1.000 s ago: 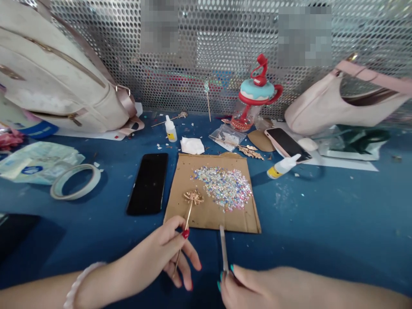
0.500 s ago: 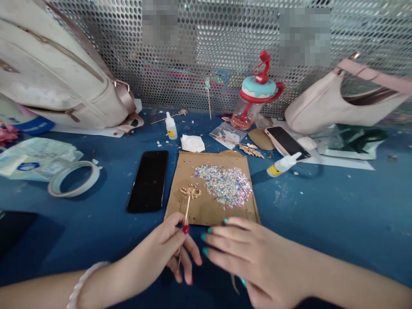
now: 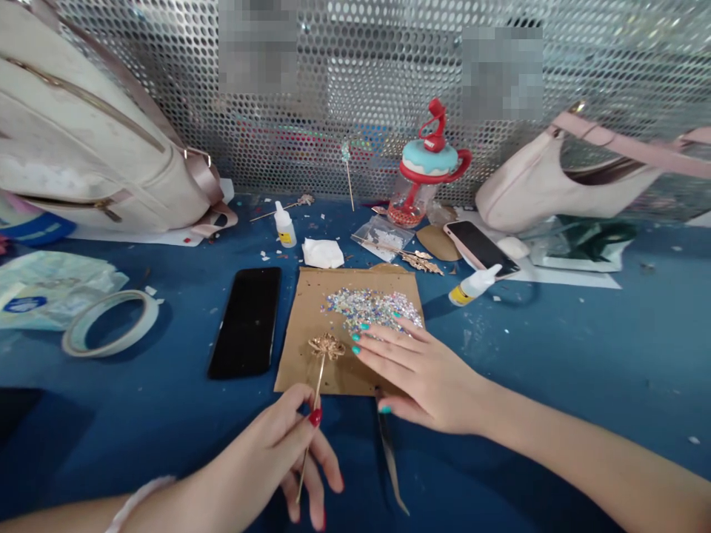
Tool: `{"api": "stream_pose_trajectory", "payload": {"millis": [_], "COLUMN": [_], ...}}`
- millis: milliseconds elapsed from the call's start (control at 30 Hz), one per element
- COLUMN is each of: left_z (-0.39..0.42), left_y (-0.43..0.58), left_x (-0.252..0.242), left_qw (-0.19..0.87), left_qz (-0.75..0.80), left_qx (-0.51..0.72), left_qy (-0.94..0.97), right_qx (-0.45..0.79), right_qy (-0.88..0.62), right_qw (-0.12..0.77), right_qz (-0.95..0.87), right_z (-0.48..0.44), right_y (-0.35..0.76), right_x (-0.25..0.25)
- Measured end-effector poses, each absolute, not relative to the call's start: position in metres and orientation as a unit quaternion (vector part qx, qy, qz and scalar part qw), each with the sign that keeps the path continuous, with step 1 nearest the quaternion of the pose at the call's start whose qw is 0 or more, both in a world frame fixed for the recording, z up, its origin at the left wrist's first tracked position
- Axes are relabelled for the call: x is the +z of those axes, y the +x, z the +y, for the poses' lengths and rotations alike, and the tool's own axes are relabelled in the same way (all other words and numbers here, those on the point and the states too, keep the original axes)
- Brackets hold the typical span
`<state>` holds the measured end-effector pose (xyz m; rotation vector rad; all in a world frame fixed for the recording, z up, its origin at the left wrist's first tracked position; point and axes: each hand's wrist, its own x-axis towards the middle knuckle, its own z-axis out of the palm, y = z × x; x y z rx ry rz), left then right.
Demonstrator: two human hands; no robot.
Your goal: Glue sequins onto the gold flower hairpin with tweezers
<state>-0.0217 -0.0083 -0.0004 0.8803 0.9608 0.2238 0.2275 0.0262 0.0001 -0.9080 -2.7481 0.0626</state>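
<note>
My left hand point(image 3: 278, 448) pinches the thin stem of a gold hair stick point(image 3: 326, 346) between thumb and forefinger. Its openwork flower head points away from me, over the lower left of a cardboard sheet point(image 3: 297, 307). Flat and palm down, my right hand point(image 3: 430, 374) lies at the near right of the cardboard, its fingers stretched out and reaching the near edge of a pile of small shiny rhinestones point(image 3: 372, 303). Part of the pile is hidden under that hand. Below its thumb, on the blue table, are dark, slender tweezers point(image 3: 392, 463) with a bent end.
Left of the cardboard are a black phone point(image 3: 246, 322) and a tape roll point(image 3: 111, 323). Two glue bottles point(image 3: 285, 224) point(image 3: 474, 286), a crumpled white tissue point(image 3: 323, 253) and a red-handled cup point(image 3: 430, 166) stand farther back. Bags point(image 3: 111, 148) point(image 3: 522, 181) flank them before a perforated metal screen.
My right hand has moved forward from the near table edge onto the cardboard and the rhinestones, uncovering the tweezers. The left hand still holds the hair stick. The view has shifted slightly.
</note>
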Motion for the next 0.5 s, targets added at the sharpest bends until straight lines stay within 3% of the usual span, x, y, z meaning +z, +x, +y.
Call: {"api": "stream_pose_trajectory", "payload": {"millis": [167, 500], "left_z": [-0.01, -0.008], "left_y": [-0.023, -0.024], "left_x": [-0.003, 0.004], "left_qw": [0.786, 0.793], "left_qz": [0.451, 0.432], "left_qx": [0.068, 0.032], "left_qy": [0.418, 0.428], "right_qx": [-0.035, -0.131], "right_qy": [-0.277, -0.212], "right_qw": [0.263, 0.231], "right_qz": [-0.924, -0.941], "right_z": [0.029, 0.03], "right_y": [0.23, 0.246], "right_x": [-0.001, 0.03]}}
